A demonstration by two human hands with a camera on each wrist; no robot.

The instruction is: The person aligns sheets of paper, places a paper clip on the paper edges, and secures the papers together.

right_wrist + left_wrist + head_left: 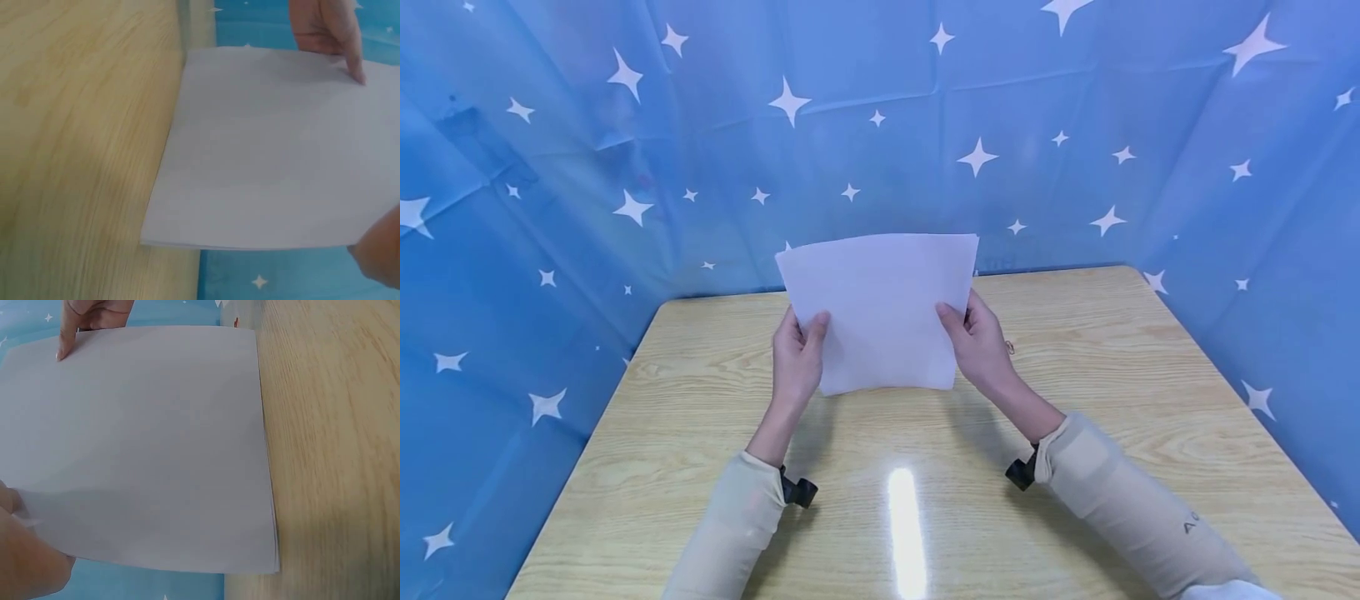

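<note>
White paper sheets [883, 312], blank on the side that shows, are held up over the table by both hands. At the left edge, my left hand [797, 354] grips the paper, thumb on the near face and fingers behind. The right hand [983, 342] pinches the opposite edge in the same way. In the left wrist view the stack of paper [150, 450] bows slightly, and its lower corner shows more than one layer. From the right wrist, the paper's edge [250, 247] also looks layered. Fingers behind the paper are mostly hidden.
A light wood-grain table [662, 500] lies under the hands, with a bright light reflection near its front. Behind the right hand is a small reddish item [1010, 347], too small to identify. A blue curtain [880, 125] with white stars surrounds the table's back and sides.
</note>
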